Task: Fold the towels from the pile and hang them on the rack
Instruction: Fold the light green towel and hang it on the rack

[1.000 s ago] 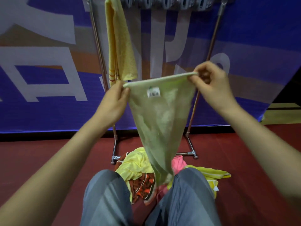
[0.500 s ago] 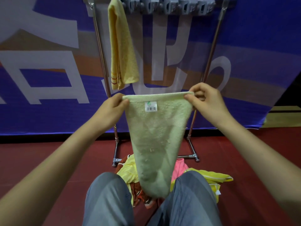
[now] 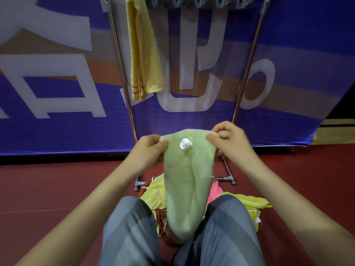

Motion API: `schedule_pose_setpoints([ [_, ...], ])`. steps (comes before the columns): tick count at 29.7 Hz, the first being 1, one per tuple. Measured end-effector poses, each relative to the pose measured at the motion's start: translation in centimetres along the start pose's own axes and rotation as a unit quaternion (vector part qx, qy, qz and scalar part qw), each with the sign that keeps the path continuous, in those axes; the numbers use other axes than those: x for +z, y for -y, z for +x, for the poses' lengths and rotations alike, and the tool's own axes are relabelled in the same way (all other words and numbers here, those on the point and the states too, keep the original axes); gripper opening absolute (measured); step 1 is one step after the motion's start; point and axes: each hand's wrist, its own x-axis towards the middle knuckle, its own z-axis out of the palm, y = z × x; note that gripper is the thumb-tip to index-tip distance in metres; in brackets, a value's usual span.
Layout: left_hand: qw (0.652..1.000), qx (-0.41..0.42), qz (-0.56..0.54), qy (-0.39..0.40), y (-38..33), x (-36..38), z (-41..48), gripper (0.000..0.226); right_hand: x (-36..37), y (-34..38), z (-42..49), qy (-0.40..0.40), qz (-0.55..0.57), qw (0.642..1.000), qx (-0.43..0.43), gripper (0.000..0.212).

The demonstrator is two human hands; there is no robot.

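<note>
A pale green towel (image 3: 187, 189) with a white barcode label hangs in front of me, its lower end between my knees. My left hand (image 3: 147, 152) pinches its top left corner. My right hand (image 3: 230, 143) pinches the top right corner, and the two hands are close together. Behind them stands a metal rack (image 3: 123, 77) with a folded yellow towel (image 3: 143, 54) hanging from its top bar at the left. The pile of towels (image 3: 247, 203), yellow, pink and orange, lies on the floor at the rack's feet, partly hidden by my legs.
A row of grey clips (image 3: 201, 1) lines the rack's top bar. A blue, orange and white banner (image 3: 57, 93) covers the wall behind. The floor (image 3: 48, 189) is dark red. My knees in grey trousers (image 3: 132, 227) fill the lower middle.
Both hands have come down from chest height toward my knees and moved closer together, so the green towel's top edge is narrower and its lower end sinks between my legs.
</note>
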Motion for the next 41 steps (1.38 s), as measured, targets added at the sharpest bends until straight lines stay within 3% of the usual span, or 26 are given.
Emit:
schedule_pose_setpoints([
  [5,0.998,0.017,-0.035,0.042,0.4,2.2,-0.3,0.022,2.6,-0.3,-1.2,0.084,0.084,0.993,0.023,0.024],
  [12,0.992,0.021,-0.076,0.093,1.0,2.2,-0.9,0.019,2.9,-1.3,-2.1,0.208,0.119,0.971,0.017,0.027],
  [16,0.995,0.053,0.033,0.079,1.4,2.1,-1.2,0.016,2.9,-1.9,-2.3,0.221,0.106,0.969,0.015,0.033],
  [21,0.99,0.083,0.083,0.083,1.8,1.9,-1.2,0.017,2.6,-2.2,-2.4,0.24,0.09,0.967,0.004,0.035],
  [27,0.984,0.112,0.067,0.125,1.3,1.1,-1.8,0.011,1.2,-4.0,-1.8,0.128,0.047,0.991,0.003,0.046],
  [29,0.979,0.124,0.074,0.145,0.9,0.8,-2.0,0.01,0.7,-4.6,-1.6,0.164,0.043,0.985,0.031,0.049],
  [32,0.973,0.128,0.098,0.167,0.7,0.0,-1.9,0.012,0.4,-4.7,-1.8,0.25,0.044,0.965,0.065,0.036],
  [38,0.971,0.08,0.104,0.198,0.3,-1.1,-1.2,0.018,1.3,-4.0,-2.1,0.236,0.055,0.969,0.035,0.022],
  [41,0.965,0.072,0.12,0.222,-0.3,-0.9,-0.9,0.044,2.1,-3.2,-2.3,0.246,0.033,0.968,0.018,0.024],
])
